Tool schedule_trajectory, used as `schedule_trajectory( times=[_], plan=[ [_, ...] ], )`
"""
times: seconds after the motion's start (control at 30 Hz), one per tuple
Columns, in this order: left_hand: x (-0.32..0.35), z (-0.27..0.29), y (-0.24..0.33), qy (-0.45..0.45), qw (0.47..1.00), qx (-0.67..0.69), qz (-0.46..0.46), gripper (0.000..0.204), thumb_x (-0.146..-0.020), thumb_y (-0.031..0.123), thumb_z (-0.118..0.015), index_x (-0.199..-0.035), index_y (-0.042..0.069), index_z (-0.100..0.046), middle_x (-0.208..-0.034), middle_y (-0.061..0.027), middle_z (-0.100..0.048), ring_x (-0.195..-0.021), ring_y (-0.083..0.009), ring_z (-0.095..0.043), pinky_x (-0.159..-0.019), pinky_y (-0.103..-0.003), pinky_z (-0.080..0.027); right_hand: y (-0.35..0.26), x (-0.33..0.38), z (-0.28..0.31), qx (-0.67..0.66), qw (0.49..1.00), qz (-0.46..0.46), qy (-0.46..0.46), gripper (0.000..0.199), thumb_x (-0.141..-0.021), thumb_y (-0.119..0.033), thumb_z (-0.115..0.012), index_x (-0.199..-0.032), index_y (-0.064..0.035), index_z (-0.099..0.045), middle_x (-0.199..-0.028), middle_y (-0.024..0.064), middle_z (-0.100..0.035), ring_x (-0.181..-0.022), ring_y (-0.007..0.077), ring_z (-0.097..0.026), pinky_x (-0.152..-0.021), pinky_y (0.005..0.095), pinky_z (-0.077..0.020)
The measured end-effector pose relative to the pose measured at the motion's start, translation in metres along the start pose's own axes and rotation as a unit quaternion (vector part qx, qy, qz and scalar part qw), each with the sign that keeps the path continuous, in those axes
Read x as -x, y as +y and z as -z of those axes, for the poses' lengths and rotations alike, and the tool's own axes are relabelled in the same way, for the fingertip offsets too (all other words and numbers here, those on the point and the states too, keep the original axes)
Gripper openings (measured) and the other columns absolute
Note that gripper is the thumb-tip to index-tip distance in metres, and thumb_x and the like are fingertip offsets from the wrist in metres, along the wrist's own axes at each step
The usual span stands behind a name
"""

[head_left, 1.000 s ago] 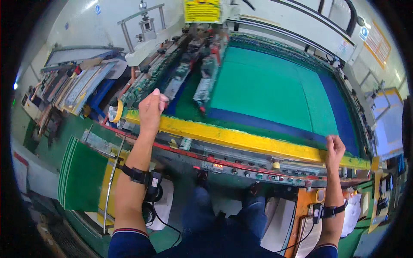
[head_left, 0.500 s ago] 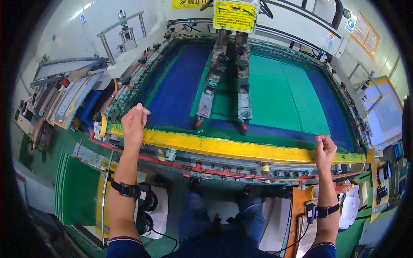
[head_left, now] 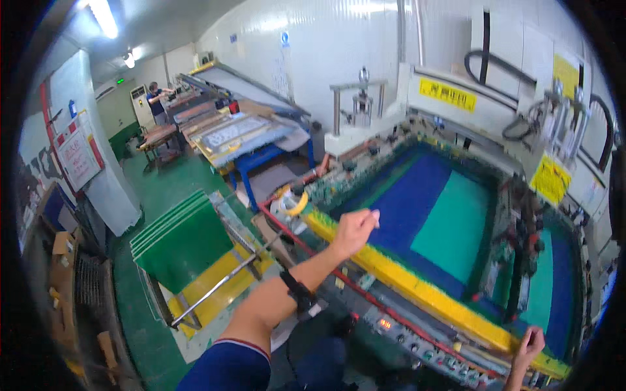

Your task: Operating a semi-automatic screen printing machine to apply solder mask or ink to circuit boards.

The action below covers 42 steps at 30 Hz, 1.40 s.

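Note:
A large printing screen (head_left: 417, 202), blue and green, lies flat in a machine, and a yellow front rail (head_left: 424, 293) runs along its near edge. My left hand (head_left: 355, 229) rests on the left end of that rail with its fingers curled over the edge. There is a black band on that wrist. My right hand (head_left: 529, 342) grips the rail's right end at the bottom of the view. A dark print carriage (head_left: 528, 241) stands across the screen on the right.
A control strip (head_left: 391, 322) with buttons runs below the rail. Green boards (head_left: 182, 241) are stacked on a rack to my left. A tape roll (head_left: 291, 202) sits at the machine's corner. Work tables (head_left: 254, 137) and another person (head_left: 155, 98) are farther back.
The view has swung to the left and now takes in the room. The print carriage has travelled from the left side of the screen to the right. Both hands remain on the yellow rail.

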<state>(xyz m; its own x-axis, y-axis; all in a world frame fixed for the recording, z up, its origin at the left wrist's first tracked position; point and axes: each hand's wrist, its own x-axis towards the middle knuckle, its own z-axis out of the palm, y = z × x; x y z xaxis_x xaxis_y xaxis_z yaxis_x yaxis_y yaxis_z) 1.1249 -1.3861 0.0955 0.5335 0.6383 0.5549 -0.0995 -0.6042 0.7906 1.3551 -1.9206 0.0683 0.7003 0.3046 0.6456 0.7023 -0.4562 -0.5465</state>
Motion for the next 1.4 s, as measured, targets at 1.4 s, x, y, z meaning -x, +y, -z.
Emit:
schedule_trajectory(
  times=[1.4],
  plan=[
    [0.001, -0.026, 0.001, -0.001, 0.989, 0.026, -0.144, 0.019, -0.092, 0.014, -0.055, -0.083, 0.000, -0.065, -0.075, -0.0119, -0.064, -0.067, -0.0209, -0.062, -0.062, -0.032, -0.048, -0.066, 0.041, 0.003, 0.029, 0.986, 0.145, -0.082, 0.023, -0.075, 0.012, -0.057, -0.094, -0.0007, -0.062, -0.083, 0.0109, -0.054, -0.076, 0.0230, -0.054, -0.064, 0.0318, -0.0454]
  ],
)
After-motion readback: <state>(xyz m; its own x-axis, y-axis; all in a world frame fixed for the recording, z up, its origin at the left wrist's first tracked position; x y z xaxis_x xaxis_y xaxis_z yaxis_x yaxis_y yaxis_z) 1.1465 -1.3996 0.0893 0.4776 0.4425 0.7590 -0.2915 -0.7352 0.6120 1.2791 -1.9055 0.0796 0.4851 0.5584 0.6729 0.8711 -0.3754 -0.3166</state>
